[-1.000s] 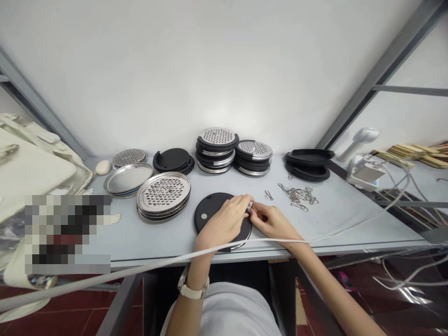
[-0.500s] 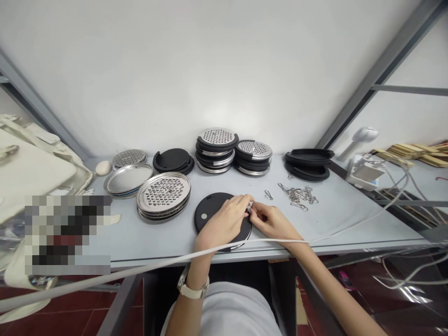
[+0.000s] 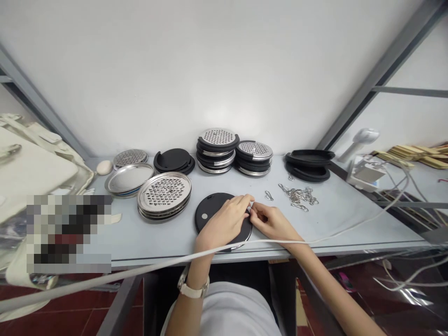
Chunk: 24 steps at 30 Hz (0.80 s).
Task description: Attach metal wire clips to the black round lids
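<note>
A black round disc point(image 3: 204, 204) with a pale round spot lies flat on the table near its front edge, with a shiny metal rim showing at the lower right. Across its top rests my left hand point(image 3: 226, 219), palm down, its fingers curled over the disc's right side and holding it. My right hand point(image 3: 271, 221) is closed in a pinch at that same edge, fingertips meeting those of the left. Between them shows a small silvery metal piece point(image 3: 248, 208), mostly hidden. Loose wire clips point(image 3: 299, 196) lie right of the hands, with a single clip point(image 3: 268, 195) apart from the pile.
Perforated metal discs point(image 3: 164, 193) and plain metal plates point(image 3: 129, 177) are stacked at left. Behind stand stacks of metal discs in black holders point(image 3: 217, 149), and black holders point(image 3: 309, 163) lie farther right. A white cable point(image 3: 168, 261) crosses in front of my wrists.
Both hands keep almost the same pose at the disc's right edge. The whole view has shifted very slightly; nothing on the table has visibly moved.
</note>
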### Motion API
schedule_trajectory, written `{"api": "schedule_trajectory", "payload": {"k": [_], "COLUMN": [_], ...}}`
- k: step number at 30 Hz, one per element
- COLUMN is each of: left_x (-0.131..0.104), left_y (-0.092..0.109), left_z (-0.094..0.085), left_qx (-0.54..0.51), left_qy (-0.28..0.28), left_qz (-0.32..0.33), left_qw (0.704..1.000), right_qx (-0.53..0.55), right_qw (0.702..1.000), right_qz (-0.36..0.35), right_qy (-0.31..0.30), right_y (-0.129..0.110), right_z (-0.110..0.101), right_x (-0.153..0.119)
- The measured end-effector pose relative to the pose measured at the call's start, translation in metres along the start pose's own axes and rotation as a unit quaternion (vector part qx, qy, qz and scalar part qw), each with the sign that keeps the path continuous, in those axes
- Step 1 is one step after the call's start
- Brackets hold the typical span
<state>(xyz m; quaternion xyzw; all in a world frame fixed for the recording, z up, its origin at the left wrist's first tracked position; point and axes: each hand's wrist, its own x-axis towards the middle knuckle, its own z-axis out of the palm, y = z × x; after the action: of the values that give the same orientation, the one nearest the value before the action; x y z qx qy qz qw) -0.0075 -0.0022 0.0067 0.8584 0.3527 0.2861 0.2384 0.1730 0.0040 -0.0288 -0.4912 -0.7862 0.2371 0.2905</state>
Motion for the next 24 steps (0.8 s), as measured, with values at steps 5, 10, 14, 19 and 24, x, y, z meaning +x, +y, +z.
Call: {"api": "schedule_trajectory", "payload": {"k": [5, 10, 14, 19, 24], "left_x": [-0.0006, -0.0006, -0.0003, -0.0006, -0.0008], "left_y": [0.0004, -0.0003, -0.0007, 0.0000, -0.0001], "left_z": [-0.0001, 0.0004, 0.0006, 0.0001, -0.0003], "left_qx": [0.004, 0.006, 0.004, 0.006, 0.009], "left_qy": [0.000, 0.003, 0.003, 0.000, -0.001], "left_qz": [0.002, 0.003, 0.000, -0.002, -0.001], "left_qw": [1.000, 1.000, 1.000, 1.000, 1.000], "right_qx": [-0.002, -0.013, -0.015, -0.014, -0.010], "right_qw": [1.000, 1.000, 1.000, 1.000, 1.000], "right_qz": [0.000, 0.003, 0.005, 0.002, 0.008], "right_qy": [0.004, 0.009, 0.008, 0.011, 0.004], "right_y": [-0.0011, -0.0006, -0.0004, 0.0002, 0.0002], "right_z": [0.0002, 0.0011, 0.0011, 0.0013, 0.0008], "right_x": [-0.0003, -0.0001, 0.0003, 0.0001, 0.0002]}}
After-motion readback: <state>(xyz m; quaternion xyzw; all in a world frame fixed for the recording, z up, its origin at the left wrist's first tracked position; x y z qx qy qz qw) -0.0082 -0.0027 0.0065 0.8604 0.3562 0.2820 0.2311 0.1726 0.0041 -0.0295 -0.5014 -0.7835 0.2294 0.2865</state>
